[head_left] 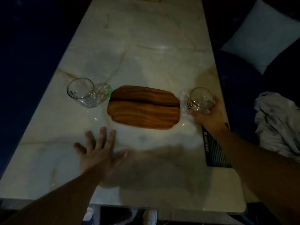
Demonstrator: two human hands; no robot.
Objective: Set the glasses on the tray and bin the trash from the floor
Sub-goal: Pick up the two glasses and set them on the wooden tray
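A wooden tray lies bare in the middle of the pale marble table. One clear glass stands on the table just left of the tray. A second clear glass is right of the tray, and my right hand is wrapped around it from the right side. My left hand hovers over the table below and left of the tray, palm down, fingers spread, holding nothing. No trash shows in this dim view.
A dark flat remote-like object lies along the table's right edge under my right forearm. A light cushion and crumpled grey cloth sit on a dark seat at right. A white shoe shows below the near edge.
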